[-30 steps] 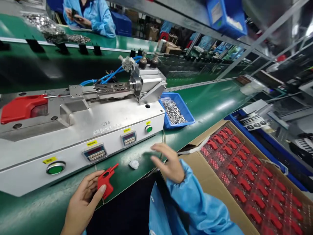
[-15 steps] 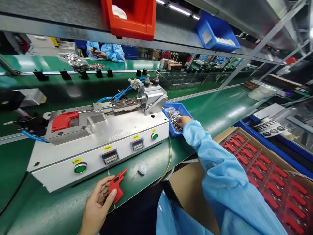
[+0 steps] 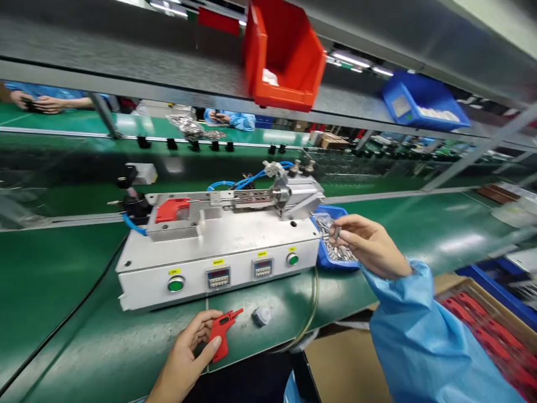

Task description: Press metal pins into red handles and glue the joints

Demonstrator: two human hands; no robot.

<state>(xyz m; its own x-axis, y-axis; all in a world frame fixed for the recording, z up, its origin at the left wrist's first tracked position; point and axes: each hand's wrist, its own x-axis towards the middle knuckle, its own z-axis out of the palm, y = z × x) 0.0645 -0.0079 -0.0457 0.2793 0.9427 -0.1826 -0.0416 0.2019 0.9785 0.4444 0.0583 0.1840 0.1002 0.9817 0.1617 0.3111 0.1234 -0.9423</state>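
Observation:
My left hand (image 3: pixel 187 358) grips a small red plastic part (image 3: pixel 221 337) at the near edge of the green bench. My right hand (image 3: pixel 369 243), in a blue sleeve, is raised just above the blue tray (image 3: pixel 325 258) of metal pins and pinches one small metal pin (image 3: pixel 336 232) between its fingertips. Between the hands stands a grey press machine (image 3: pixel 218 252) with a red part (image 3: pixel 172 210) seated in its fixture on the left. A small white cap (image 3: pixel 262 317) lies on the bench in front of the machine.
A cardboard box (image 3: pixel 348 364) with rows of red parts (image 3: pixel 482 327) sits at the lower right. Red bin (image 3: pixel 285 56) and blue bin (image 3: pixel 419 103) hang on the shelf overhead. Other people's hands (image 3: pixel 39 102) work at the far bench. A cable (image 3: pixel 308 322) loops under the machine.
My right hand has lifted out of the blue tray with a metal pin pinched in its fingers. My left hand still holds the red part. The view has shifted left and up.

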